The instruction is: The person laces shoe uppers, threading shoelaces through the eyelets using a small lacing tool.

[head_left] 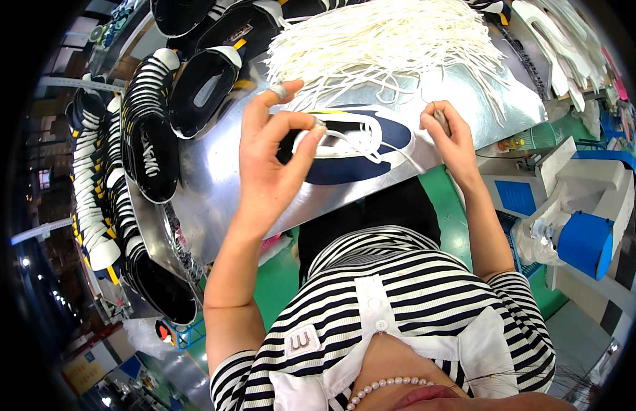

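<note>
A navy and white shoe upper (349,171) lies on the metal table in front of me. A white shoelace (362,147) runs through the eyelets around its opening, with one length trailing over the toe side. My left hand (273,154) is above the heel side, thumb and forefinger pinched on the lace, other fingers raised; grey wraps cover two fingertips. To the right of the toe, my right hand (451,133) is closed around a small tool with a short dark handle (441,122). A thin wire-like part seems to rise from it.
A heap of white shoelaces (386,44) covers the table's (215,198) far side. Stacked shoe uppers (150,130) line the left, with more at the back. White strips (554,48) hang at far right. A machine with a blue part (585,243) stands below them, over green floor.
</note>
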